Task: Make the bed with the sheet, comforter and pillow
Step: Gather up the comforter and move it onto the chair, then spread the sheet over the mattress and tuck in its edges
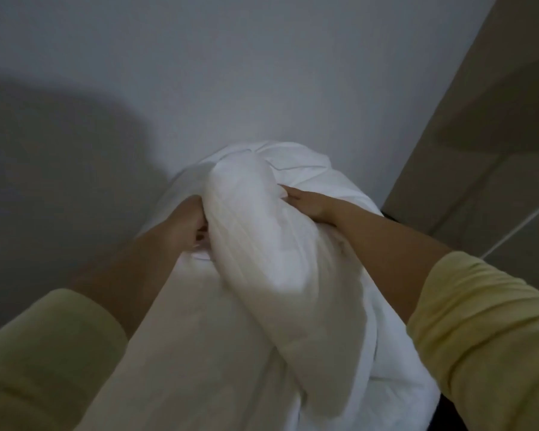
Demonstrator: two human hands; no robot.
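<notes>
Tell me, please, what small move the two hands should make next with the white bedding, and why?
Probably draw the hands apart to open the bunched white quilted comforter. The left hand has a curled grip on one fold, the right hand rests on the other side, and the fabric sits twisted between them, not spread.

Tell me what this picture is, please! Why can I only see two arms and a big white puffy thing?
The camera sits on a person's head and looks forward and down, so you see what they see: their own arms, not their face. There is just this one picture. The person wears pale yellow sleeves. The big white puffy thing is bedding, probably the comforter, all bunched up in a heap. The left hand grips a thick fold of it, fingers curled into the cloth. The right hand lies on the other side with its fingers tucked into the fabric. Behind is a plain grey wall. They are making a bed, but the bed itself is hidden.
</notes>
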